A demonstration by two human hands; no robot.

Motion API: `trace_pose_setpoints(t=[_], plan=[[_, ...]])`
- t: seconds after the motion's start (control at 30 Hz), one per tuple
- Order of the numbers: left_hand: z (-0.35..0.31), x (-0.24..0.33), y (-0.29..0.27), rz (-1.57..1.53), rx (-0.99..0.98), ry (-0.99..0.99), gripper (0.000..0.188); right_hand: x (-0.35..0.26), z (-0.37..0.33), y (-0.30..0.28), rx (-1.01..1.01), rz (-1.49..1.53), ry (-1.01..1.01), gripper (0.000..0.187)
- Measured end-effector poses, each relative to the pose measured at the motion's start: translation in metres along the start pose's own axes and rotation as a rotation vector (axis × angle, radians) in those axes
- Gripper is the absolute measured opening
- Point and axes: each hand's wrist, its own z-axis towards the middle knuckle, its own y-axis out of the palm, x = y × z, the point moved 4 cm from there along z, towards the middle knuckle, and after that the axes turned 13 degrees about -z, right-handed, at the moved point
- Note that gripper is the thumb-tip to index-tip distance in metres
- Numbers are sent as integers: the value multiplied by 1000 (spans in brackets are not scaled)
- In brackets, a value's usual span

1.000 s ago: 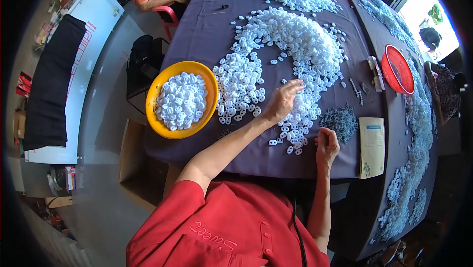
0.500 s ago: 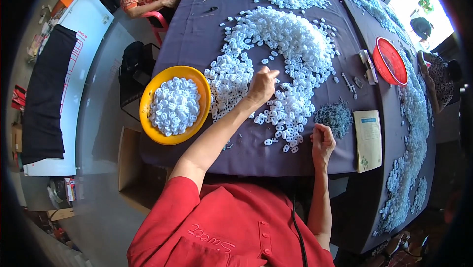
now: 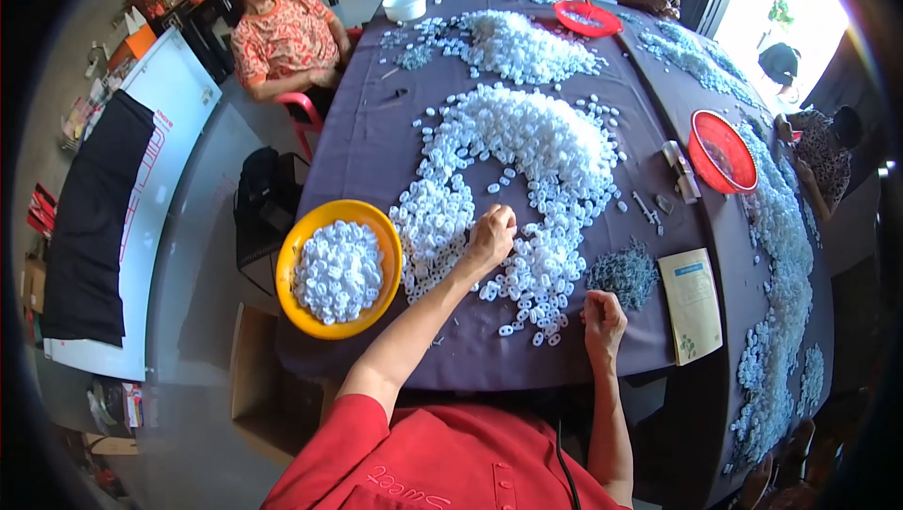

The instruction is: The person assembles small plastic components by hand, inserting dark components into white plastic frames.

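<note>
My left hand (image 3: 493,235) is over the table in the gap between two arms of a heap of small white oval plastic pieces with two holes (image 3: 541,134). Its fingers are curled together, and whatever they hold is hidden or too small to name. Near the table's front edge, my right hand (image 3: 605,322) has its fingertips pinched, beside a pile of small grey-green bits (image 3: 625,275). What sits in that pinch I cannot make out. To the left, a yellow bowl (image 3: 395,286) holds many of the white pieces.
A cream booklet (image 3: 691,303) lies right of the grey-green pile. Beyond it are a red basket (image 3: 722,151), a white box-shaped item (image 3: 681,171) and a small tool (image 3: 647,212). More white heaps run along the far and right sides. A person in an orange patterned shirt (image 3: 290,39) sits at left.
The view has tilted up, showing more of the table's far end and other people. My left hand has drawn a little closer to me over the gap; my right hand stays by the grey-green pile.
</note>
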Motion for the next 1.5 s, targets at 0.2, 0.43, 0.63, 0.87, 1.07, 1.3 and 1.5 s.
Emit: trace_pose_setpoints(t=[0.2,0.43,0.63,0.87,1.07,1.3,1.5], plan=[[-21,22,-23,-272,160,-81,19,-8,-1,-4,61,-4,-40,3],[-37,27,-41,-372,187,-288,9,-8,-2,-5,25,-62,-84,5],[-50,33,-43,-572,213,-322,11,-3,-2,-4,-23,-45,-174,7],[-95,76,-60,-993,240,-496,10,-11,-1,-4,-153,274,79,10],[-123,92,-69,-1152,253,-721,14,-83,-7,10,-156,-106,-259,5],[-143,98,-71,-1176,253,-635,14,-117,-38,46,-366,244,-94,12],[-147,105,-69,-1123,243,-602,13,-117,-48,57,-340,434,-18,13]])
